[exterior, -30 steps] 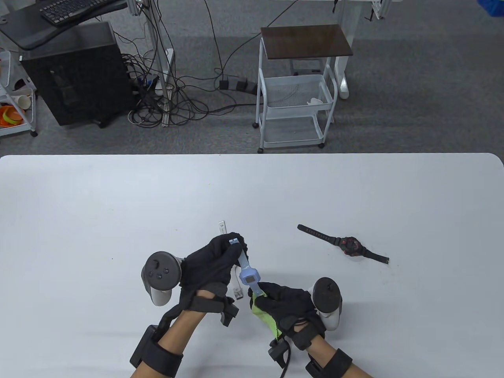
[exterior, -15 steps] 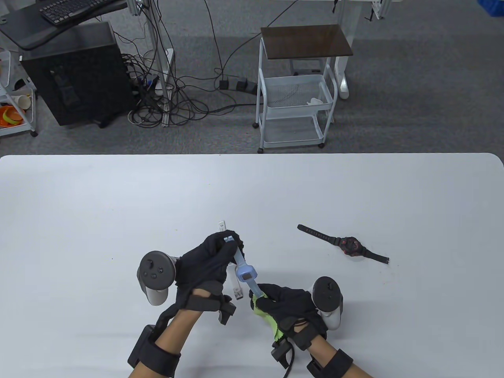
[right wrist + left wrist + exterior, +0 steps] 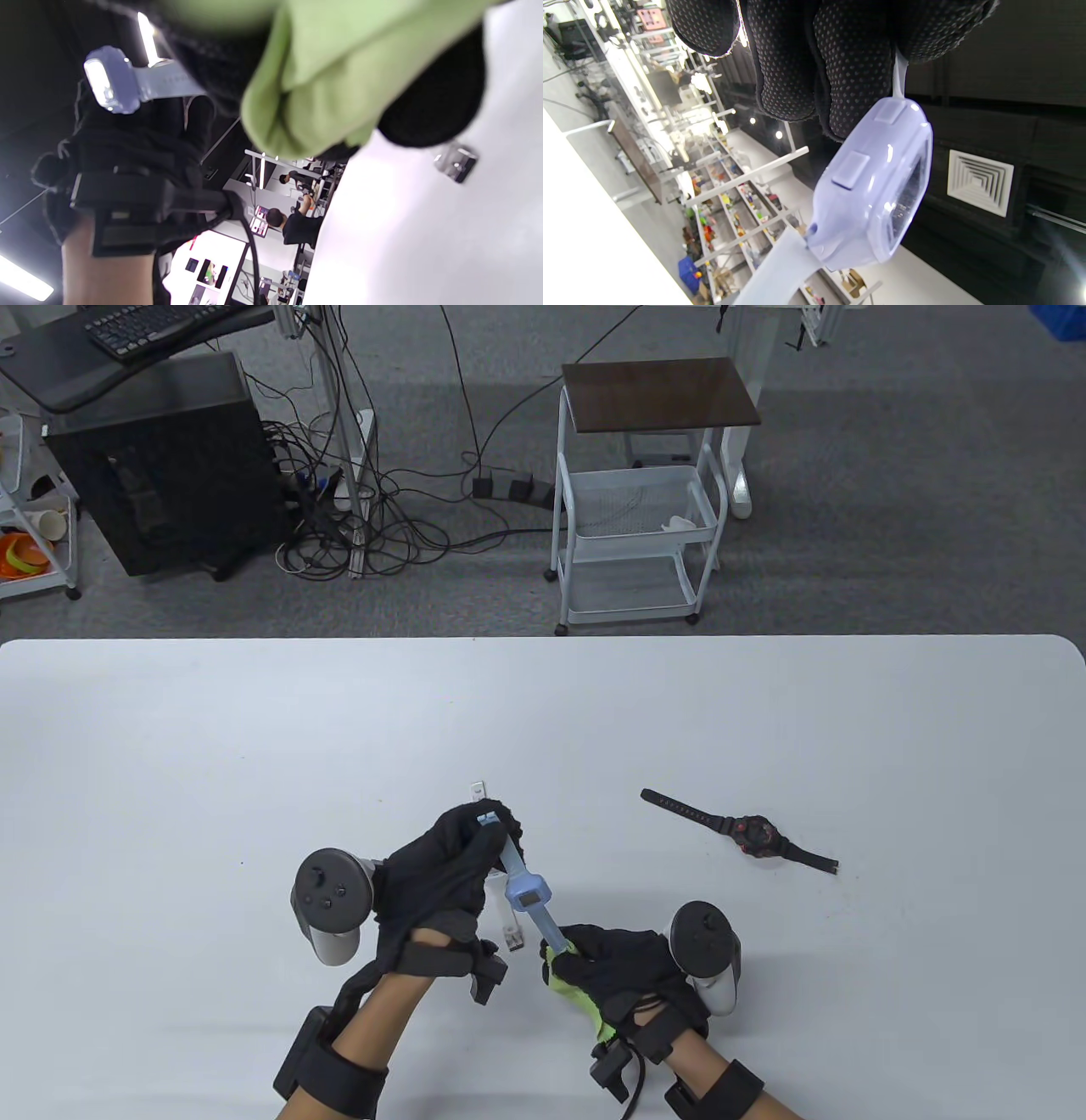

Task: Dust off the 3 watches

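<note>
In the table view, the left hand (image 3: 450,869) grips the far strap end of a pale blue watch (image 3: 528,893), its fingers curled round the strap so the watch hangs lifted above the white table (image 3: 170,746). The right hand (image 3: 624,967) pinches the near strap end through a green cloth (image 3: 577,994), fingers closed on both cloth and strap. The blue watch stretches slanted between the two hands, face up. A white watch (image 3: 509,935) lies on the table directly under the blue watch, mostly hidden by the left hand; only its buckle end and a strap tip beyond the left hand's fingers show. A black watch with red marks (image 3: 753,835) lies flat on the table, well apart to the right of the blue watch.

In the left wrist view, the left hand's dotted fingertips (image 3: 855,63) close on the strap just above the blue watch's case (image 3: 874,199), which hangs below them, its side buttons toward the camera.

In the right wrist view, the green cloth (image 3: 331,72) fills the top, bunched inside the right hand's fingers around the strap of the blue watch (image 3: 114,82). The left hand (image 3: 140,140) sits behind the watch. The white watch's buckle (image 3: 456,161) lies on the table, beside the cloth.
</note>
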Demonstrator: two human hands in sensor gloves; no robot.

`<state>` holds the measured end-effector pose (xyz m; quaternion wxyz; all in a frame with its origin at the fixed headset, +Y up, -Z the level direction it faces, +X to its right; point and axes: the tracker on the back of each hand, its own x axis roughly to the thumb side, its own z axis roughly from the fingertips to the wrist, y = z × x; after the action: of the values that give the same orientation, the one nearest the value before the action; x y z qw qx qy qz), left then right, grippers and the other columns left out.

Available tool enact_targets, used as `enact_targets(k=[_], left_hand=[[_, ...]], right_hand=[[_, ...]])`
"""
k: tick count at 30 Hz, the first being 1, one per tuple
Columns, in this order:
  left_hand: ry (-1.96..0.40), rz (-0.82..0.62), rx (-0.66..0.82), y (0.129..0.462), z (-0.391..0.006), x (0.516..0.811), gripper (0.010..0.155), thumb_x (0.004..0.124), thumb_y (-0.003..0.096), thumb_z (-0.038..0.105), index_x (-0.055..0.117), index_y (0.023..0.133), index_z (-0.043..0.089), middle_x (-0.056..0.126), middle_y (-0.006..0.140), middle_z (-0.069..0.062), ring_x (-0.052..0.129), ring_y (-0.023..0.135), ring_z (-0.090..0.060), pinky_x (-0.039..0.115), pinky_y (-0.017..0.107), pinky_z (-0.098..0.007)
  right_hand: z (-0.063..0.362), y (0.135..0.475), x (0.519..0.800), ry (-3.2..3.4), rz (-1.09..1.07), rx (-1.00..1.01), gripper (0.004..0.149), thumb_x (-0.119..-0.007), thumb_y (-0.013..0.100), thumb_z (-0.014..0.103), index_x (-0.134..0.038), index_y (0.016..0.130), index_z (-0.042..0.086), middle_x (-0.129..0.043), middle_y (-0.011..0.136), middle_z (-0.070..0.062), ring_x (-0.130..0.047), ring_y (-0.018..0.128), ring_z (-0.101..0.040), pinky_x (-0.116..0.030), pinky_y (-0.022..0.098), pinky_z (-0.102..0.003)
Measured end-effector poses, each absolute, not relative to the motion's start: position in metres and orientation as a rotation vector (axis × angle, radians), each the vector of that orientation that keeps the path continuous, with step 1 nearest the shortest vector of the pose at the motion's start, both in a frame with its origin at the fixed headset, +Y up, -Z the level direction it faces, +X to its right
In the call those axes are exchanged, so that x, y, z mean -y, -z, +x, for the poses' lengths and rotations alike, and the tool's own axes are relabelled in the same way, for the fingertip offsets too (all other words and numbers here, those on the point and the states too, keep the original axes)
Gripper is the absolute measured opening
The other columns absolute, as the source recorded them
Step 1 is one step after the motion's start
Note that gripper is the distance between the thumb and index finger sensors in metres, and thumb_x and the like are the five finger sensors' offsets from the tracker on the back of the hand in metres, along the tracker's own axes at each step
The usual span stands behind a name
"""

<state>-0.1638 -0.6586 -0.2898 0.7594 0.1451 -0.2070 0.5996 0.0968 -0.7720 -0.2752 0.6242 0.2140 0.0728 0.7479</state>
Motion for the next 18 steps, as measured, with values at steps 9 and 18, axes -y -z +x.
enact_targets(k=[9, 18], left_hand=[[-1.301, 0.332, 0.455, 0.288, -0.164, 0.658, 0.043, 0.071, 0.056, 0.052, 0.076, 0.089, 0.024, 0.098, 0.064, 0.015, 0.1, 0.078, -0.012, 0.071, 0.069, -0.05], [-1.305, 0.326, 0.452, 0.289, -0.167, 0.658, 0.044, 0.071, 0.0563, 0.052, 0.075, 0.089, 0.024, 0.098, 0.064, 0.016, 0.1, 0.078, -0.013, 0.071, 0.068, -0.05]], right_hand=[[0.101, 0.275, 0.77, -1.783, 0.501, -0.147, 0.046, -0.09, 0.035, 0.029, -0.091, 0.069, -0.001, -0.104, 0.05, -0.021, -0.1, 0.038, -0.041, -0.058, 0.05, -0.069], [0.11, 0.278, 0.769, -1.856, 0.469, -0.09, 0.046, -0.09, 0.036, 0.037, -0.096, 0.06, -0.002, -0.107, 0.037, -0.018, -0.102, 0.027, -0.038, -0.063, 0.047, -0.066]])
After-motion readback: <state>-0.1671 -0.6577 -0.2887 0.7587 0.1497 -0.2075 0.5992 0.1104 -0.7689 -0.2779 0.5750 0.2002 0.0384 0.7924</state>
